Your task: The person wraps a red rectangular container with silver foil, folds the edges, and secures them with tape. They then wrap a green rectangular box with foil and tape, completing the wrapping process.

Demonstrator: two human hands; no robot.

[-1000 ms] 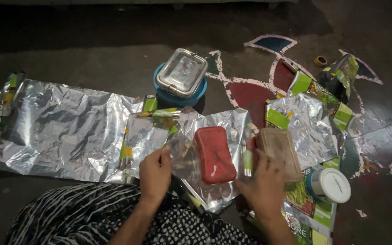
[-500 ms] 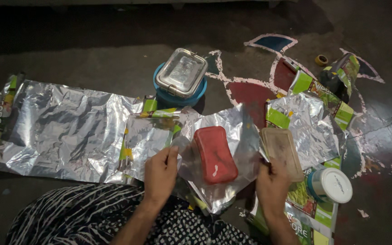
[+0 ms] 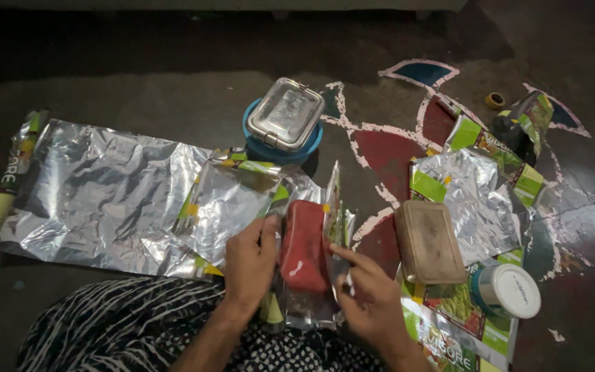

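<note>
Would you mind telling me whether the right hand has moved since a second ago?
Yes. The right hand has left the brown box and shifted left to the foil beside the red box.

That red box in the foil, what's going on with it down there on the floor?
A person sitting on the floor has both hands around a red box. The left hand and right hand lift the sides of a silver foil sheet up against it. Beside it lie a beige box, a white-lidded tub, a steel tin on a blue container, and a long unrolled foil sheet.
</note>
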